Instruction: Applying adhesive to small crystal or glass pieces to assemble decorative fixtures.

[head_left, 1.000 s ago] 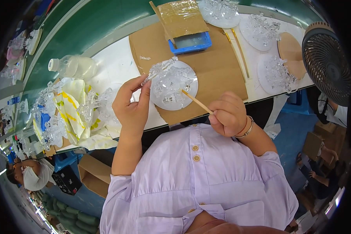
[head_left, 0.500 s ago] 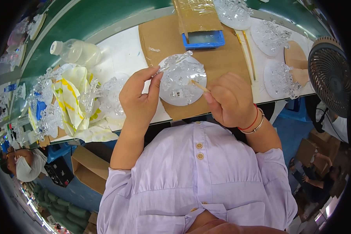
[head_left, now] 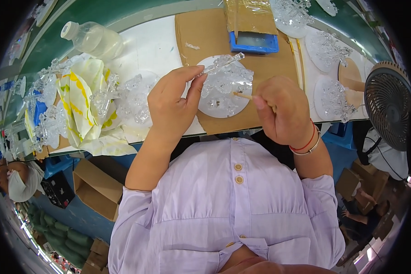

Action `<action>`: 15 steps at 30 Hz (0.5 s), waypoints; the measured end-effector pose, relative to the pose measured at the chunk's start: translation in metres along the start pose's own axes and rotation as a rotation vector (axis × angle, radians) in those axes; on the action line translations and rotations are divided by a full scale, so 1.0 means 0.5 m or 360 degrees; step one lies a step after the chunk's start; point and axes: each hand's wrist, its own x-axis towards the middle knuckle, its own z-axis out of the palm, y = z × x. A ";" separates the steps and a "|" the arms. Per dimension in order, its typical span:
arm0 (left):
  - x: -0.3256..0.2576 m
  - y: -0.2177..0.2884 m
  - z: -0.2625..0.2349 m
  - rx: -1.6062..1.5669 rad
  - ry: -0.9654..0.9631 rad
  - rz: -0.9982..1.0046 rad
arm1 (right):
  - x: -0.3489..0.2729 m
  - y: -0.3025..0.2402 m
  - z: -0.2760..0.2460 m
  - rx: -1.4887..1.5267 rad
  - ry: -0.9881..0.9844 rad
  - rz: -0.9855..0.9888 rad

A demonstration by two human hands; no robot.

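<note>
My left hand (head_left: pixel 172 98) is closed, thumb and forefinger pinching a clear plastic piece (head_left: pixel 226 59) with a branching, faceted shape. The piece is held tilted over a round white disc (head_left: pixel 212 108). Small clear parts lie on that disc. In my right hand (head_left: pixel 281 107), the fingers are curled round a thin wooden stick (head_left: pixel 245 95). Its darker tip points left, over the right part of the disc; whether it touches anything there I cannot tell. Under the disc is a sheet of brown cardboard (head_left: pixel 198 27).
Behind the disc stands a blue tray (head_left: pixel 255 48) partly covered by a taped cardboard flap (head_left: pixel 253 18). Left are a bottle (head_left: pixel 98 41), a yellow-patterned cloth (head_left: pixel 84 107) and clear pieces. Right are thin sticks (head_left: pixel 299 59), more loaded discs (head_left: pixel 326 98) and a fan (head_left: pixel 388 105).
The view has shifted, so the bench appears further right. My left hand keeps its pinch on the clear piece, and the stick in my right hand stays over the disc.
</note>
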 end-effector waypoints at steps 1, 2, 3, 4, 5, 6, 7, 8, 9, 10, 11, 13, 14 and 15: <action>0.000 0.000 -0.001 -0.0002 -0.0001 0.0000 | 0.004 0.005 0.000 -0.0033 0.0005 0.0006; -0.001 0.001 -0.002 -0.0003 -0.0002 0.0002 | 0.008 0.007 0.000 -0.0066 0.0012 0.0013; -0.001 0.001 -0.001 -0.0004 0.0001 0.0000 | 0.009 0.009 0.000 -0.0067 0.0009 0.0012; 0.000 0.001 -0.001 0.0004 0.0000 0.0007 | 0.010 0.011 -0.001 -0.0089 0.0013 0.0025; 0.000 0.001 -0.001 0.0013 0.0000 0.0014 | 0.012 0.012 -0.002 -0.0112 0.0018 0.0038; 0.001 0.001 -0.001 0.0010 0.0000 0.0014 | 0.013 0.013 -0.002 -0.0114 0.0017 0.0039; 0.001 0.000 0.000 0.0011 -0.0003 0.0018 | 0.014 0.014 -0.002 -0.0154 0.0020 0.0033; 0.001 0.000 0.000 0.0011 -0.0007 0.0023 | 0.015 0.014 -0.002 -0.0194 0.0024 0.0028; 0.002 0.001 0.000 0.0009 -0.0009 0.0023 | 0.017 0.011 -0.002 -0.0196 0.0025 0.0031; 0.003 0.003 0.000 0.0009 -0.0010 0.0014 | 0.021 0.007 -0.003 -0.0260 0.0032 0.0081; 0.004 0.004 0.000 0.0009 -0.0012 0.0005 | 0.025 0.004 -0.003 -0.0325 0.0040 0.0130; 0.002 0.003 0.002 -0.0006 -0.0006 0.0001 | 0.033 0.006 -0.001 -0.0363 0.0057 0.0138; 0.002 0.003 0.003 -0.0019 0.0001 -0.0005 | 0.035 0.007 -0.002 -0.0399 0.0073 0.0144; 0.001 0.004 0.002 -0.0021 0.0000 -0.0004 | 0.037 0.008 -0.003 -0.0400 0.0073 0.0145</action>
